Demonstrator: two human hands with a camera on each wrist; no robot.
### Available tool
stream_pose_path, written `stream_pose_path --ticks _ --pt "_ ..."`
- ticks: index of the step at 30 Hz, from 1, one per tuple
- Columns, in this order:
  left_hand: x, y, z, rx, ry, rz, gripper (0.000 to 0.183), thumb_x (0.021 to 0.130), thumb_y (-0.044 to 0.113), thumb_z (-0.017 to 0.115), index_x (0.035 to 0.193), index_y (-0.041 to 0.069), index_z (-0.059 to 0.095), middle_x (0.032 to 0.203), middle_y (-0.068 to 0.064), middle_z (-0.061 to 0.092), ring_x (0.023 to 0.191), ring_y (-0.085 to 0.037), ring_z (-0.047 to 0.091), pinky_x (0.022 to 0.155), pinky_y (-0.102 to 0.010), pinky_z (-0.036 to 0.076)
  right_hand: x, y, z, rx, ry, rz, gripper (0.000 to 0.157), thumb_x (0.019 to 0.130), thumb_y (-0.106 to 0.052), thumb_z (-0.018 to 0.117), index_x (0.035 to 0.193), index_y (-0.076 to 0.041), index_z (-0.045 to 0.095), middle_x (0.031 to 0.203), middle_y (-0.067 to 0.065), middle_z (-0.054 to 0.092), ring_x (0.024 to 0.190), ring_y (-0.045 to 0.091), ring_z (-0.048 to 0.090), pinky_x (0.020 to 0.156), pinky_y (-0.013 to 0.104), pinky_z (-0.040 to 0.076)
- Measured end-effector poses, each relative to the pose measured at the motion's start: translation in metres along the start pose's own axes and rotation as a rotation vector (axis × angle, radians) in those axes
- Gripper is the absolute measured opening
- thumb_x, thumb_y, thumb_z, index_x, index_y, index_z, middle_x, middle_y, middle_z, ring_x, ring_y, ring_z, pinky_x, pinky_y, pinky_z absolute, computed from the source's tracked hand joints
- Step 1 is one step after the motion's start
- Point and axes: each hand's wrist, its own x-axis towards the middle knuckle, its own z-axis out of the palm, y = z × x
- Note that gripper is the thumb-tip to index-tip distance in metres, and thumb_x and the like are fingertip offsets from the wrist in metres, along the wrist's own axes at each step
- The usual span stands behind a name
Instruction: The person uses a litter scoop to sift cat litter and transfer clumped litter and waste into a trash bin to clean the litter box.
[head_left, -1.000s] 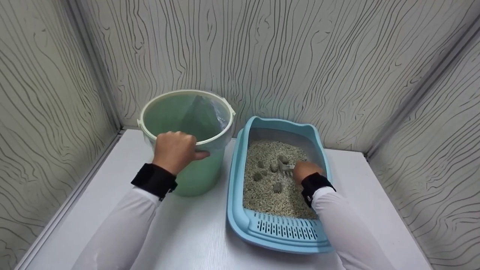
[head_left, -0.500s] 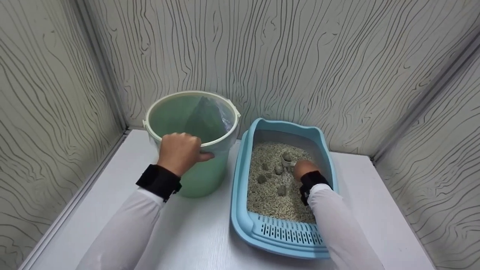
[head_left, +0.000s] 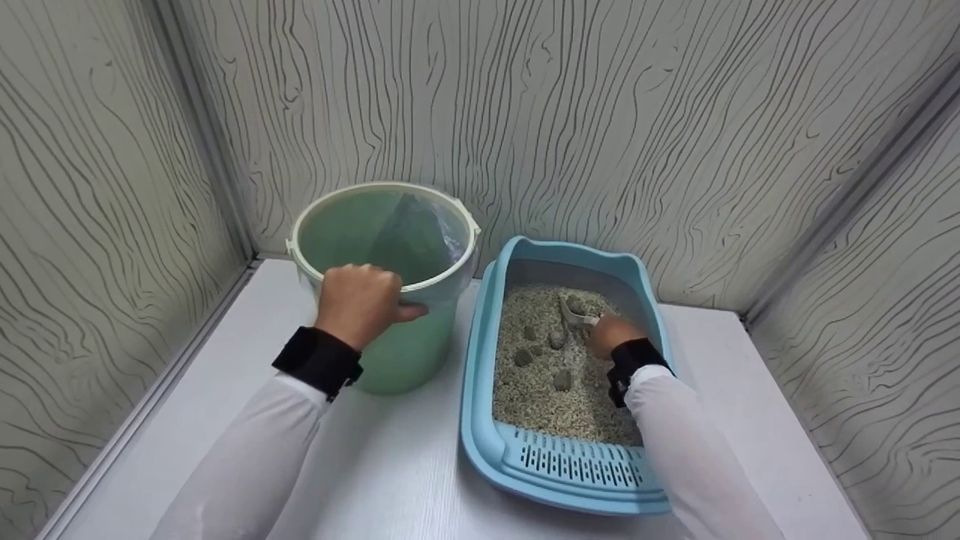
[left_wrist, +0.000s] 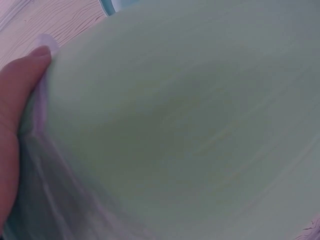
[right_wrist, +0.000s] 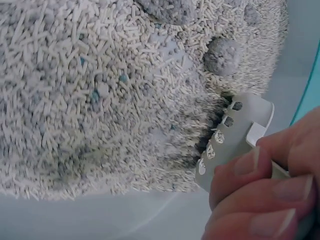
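My left hand [head_left: 360, 304] grips the cream front rim of a pale green bin [head_left: 405, 356], fingers over the edge and thumb along the outside. In the left wrist view the thumb [left_wrist: 25, 75] presses near a fold of thin clear liner [left_wrist: 65, 195]. My right hand [head_left: 611, 336] holds a light grey litter scoop [head_left: 576, 316] by its handle, low in a blue litter box [head_left: 480, 375]. A dark clump [head_left: 575, 303] shows at the scoop's head. From the right wrist, the slotted scoop head [right_wrist: 232, 140] is tilted, its edge in the pellet litter [right_wrist: 100, 125].
Several other grey clumps [head_left: 523, 358] lie in the litter left of the scoop. A slotted step [head_left: 577, 463] forms the box's near end. Bin and box stand side by side on a white table [head_left: 375, 480], against a wood-grain patterned back wall [head_left: 525, 127].
The scoop has moved slightly toward the back of the box and turned, with the dark clump now at its head. The head view shifted a little; the left hand keeps its grip on the bin rim.
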Motion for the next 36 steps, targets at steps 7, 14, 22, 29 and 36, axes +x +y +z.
stream_pose_path --ticks 7,14,22,29,36 --pt "-0.002 0.000 0.000 -0.008 0.008 -0.006 0.080 0.069 0.074 0.083 0.050 0.019 0.029 0.055 0.004 0.021 0.051 -0.018 0.025 0.043 -0.037 0.020 -0.037 -0.002 -0.016 -0.118 0.091 -0.063 0.032 0.106 -0.008 0.047 0.089 0.011 0.065 0.084 0.023 0.062 0.071 0.035 0.064 0.073 0.048 0.054" --pt "-0.002 -0.002 0.000 -0.010 -0.015 -0.006 0.081 0.070 0.076 0.082 0.050 0.020 0.027 0.055 0.004 0.020 0.053 -0.017 0.024 0.044 -0.036 0.019 -0.076 0.006 -0.019 0.194 0.243 0.006 0.033 0.111 -0.022 0.040 0.092 0.000 0.057 0.068 0.006 0.048 0.056 0.021 0.049 0.057 0.036 0.040" --pt "-0.001 0.001 -0.004 -0.007 -0.032 -0.006 0.081 0.069 0.077 0.081 0.049 0.019 0.029 0.054 0.004 0.020 0.052 -0.017 0.024 0.044 -0.036 0.020 -0.113 0.015 -0.019 0.178 0.364 0.011 0.036 0.110 -0.025 0.045 0.108 0.010 0.055 0.079 0.021 0.062 0.062 0.031 0.061 0.057 0.045 0.047" --pt "-0.001 0.001 -0.004 -0.011 -0.033 -0.017 0.080 0.069 0.077 0.082 0.049 0.019 0.031 0.053 0.004 0.022 0.052 -0.017 0.025 0.044 -0.036 0.020 -0.117 0.016 -0.020 0.174 0.424 -0.009 0.035 0.111 -0.023 0.044 0.112 0.010 0.053 0.080 0.022 0.063 0.064 0.032 0.062 0.059 0.047 0.048" --pt "-0.002 0.001 -0.002 -0.008 0.005 -0.003 0.082 0.067 0.076 0.083 0.049 0.020 0.026 0.055 0.005 0.019 0.052 -0.017 0.024 0.043 -0.036 0.019 -0.118 0.015 -0.017 0.193 0.440 -0.019 0.033 0.110 -0.023 0.045 0.114 0.008 0.052 0.079 0.018 0.061 0.062 0.028 0.060 0.056 0.044 0.046"
